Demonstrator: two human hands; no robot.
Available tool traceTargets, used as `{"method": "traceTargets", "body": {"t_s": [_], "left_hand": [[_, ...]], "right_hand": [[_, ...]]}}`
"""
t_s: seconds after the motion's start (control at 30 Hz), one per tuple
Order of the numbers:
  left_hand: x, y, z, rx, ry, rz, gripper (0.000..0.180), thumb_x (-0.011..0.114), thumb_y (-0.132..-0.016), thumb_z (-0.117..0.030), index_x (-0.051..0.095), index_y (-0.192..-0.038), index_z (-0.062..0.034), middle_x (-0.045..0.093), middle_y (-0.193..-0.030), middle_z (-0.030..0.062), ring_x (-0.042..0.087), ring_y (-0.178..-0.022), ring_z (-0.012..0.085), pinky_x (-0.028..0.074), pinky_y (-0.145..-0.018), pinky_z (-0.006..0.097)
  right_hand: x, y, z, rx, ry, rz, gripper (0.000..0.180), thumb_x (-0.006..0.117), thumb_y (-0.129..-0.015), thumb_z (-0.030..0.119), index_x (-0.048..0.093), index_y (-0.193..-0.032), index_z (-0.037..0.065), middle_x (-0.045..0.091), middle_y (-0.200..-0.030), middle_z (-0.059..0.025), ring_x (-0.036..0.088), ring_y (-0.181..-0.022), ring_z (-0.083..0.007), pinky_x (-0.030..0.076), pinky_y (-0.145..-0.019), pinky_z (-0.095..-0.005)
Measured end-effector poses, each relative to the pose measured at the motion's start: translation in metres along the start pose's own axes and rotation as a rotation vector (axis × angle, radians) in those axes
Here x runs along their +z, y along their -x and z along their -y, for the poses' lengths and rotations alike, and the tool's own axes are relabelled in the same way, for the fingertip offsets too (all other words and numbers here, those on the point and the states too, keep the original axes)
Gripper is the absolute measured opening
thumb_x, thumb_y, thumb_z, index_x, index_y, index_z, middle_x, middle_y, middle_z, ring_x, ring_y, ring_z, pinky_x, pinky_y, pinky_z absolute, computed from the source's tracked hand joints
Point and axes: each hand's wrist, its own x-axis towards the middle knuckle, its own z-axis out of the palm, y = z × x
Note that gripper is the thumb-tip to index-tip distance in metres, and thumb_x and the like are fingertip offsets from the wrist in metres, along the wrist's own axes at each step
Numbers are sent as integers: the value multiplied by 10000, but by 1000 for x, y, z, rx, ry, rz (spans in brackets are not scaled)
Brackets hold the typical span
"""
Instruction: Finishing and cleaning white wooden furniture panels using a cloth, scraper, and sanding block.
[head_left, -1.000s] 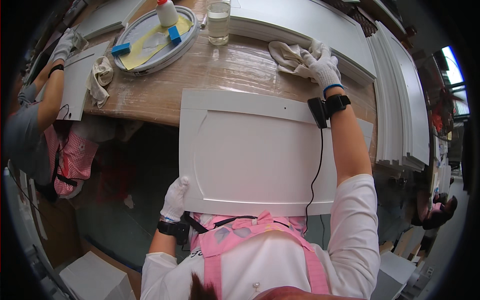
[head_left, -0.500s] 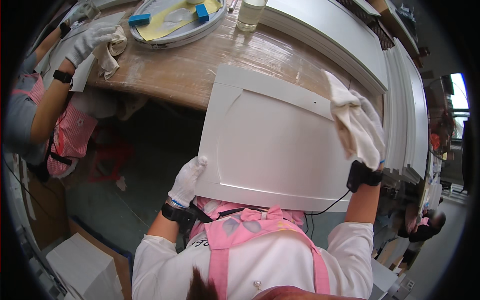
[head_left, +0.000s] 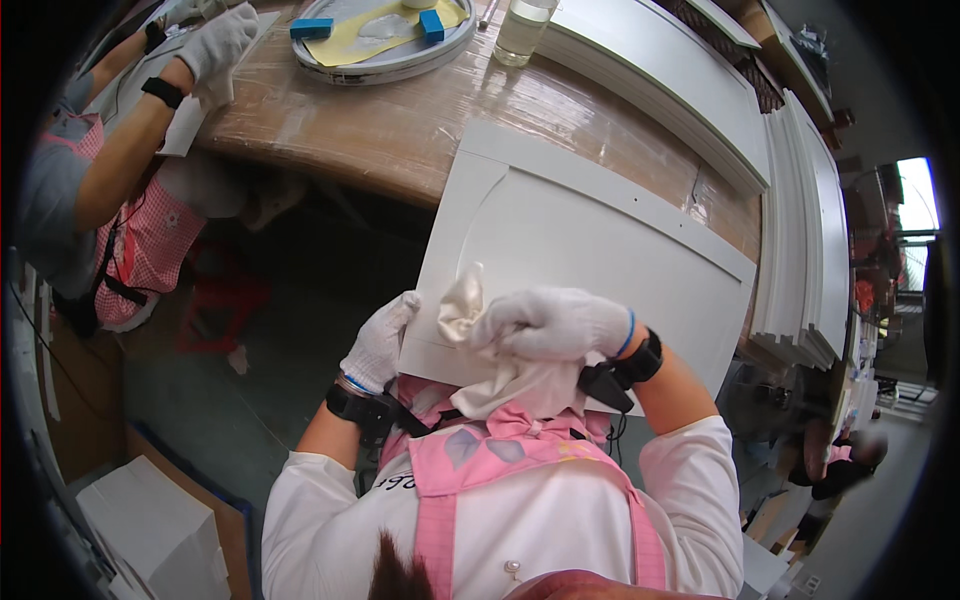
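A white panel (head_left: 600,240) with a raised frame lies partly on the table, its near edge against my pink apron. My left hand (head_left: 378,345), in a white knit glove, grips the panel's left edge. Over the near part of the panel is my gloved right hand (head_left: 555,322), its fingers closed on a cream cloth (head_left: 462,308). Part of the cloth bunches up ahead of the fingers, and the rest hangs toward the apron over the near edge.
The table (head_left: 370,150) is covered in plastic film. On it stand a round tray (head_left: 390,70) with blue blocks and yellow sandpaper, a jar of liquid (head_left: 522,35) and stacked white panels (head_left: 660,75). More panels (head_left: 800,230) stand at right. At left, a co-worker's gloved hand (head_left: 218,45) holds a cloth.
My right hand has swept with the cloth from the panel's right side to its near left part. My left hand stays on the edge. The co-worker's hand has moved slightly up.
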Motion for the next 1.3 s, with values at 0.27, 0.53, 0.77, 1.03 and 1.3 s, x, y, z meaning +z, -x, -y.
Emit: {"method": "traceTargets", "body": {"t_s": [0.27, 0.53, 0.77, 1.03, 1.3], "left_hand": [[5, 18, 23, -2, 450, 180, 597, 532, -999, -267, 289, -1512, -83, 486, -1424, 103, 532, -1252, 263, 468, -1037, 417], [18, 18, 23, 31, 627, 147, 572, 453, -1026, -368, 319, -1505, -86, 440, -1476, 117, 449, -1337, 282, 381, -1113, 439], [17, 29, 35, -16, 706, 23, 673, 552, -942, -514, 422, -1430, -69, 512, -1399, 142, 494, -1284, 339, 405, -1066, 519], [37, 32, 25, 255, 367, -123, 612, 385, -994, -555, 422, -1434, -131, 442, -1469, 105, 411, -1363, 315, 357, -1109, 515], [24, 33, 31, 60, 845, -16, 620, 471, -968, -559, 476, -1382, -98, 500, -1415, 115, 472, -1306, 319, 387, -1088, 504]], "right_hand": [[-51, -31, -32, 327, 750, -981, 344, 559, -882, 216, 617, -1183, 60, 624, -1162, -199, 612, -1013, -355, 506, -876, -417], [32, -40, 10, -218, 601, -316, 249, 648, -814, 200, 615, -1044, 110, 617, -965, -144, 626, -922, -337, 507, -781, -429], [-87, -104, -5, 80, 773, -973, 281, 548, -901, 155, 639, -1146, 50, 631, -1131, -161, 602, -1061, -337, 504, -868, -409], [55, -111, -34, -550, 1016, -459, 310, 592, -807, 215, 608, -1104, 128, 569, -1119, -92, 549, -1101, -253, 462, -940, -392], [-71, -124, -29, 58, 801, -1069, 337, 581, -879, 194, 586, -1200, 92, 577, -1166, -180, 534, -1080, -392, 459, -926, -458]]}}
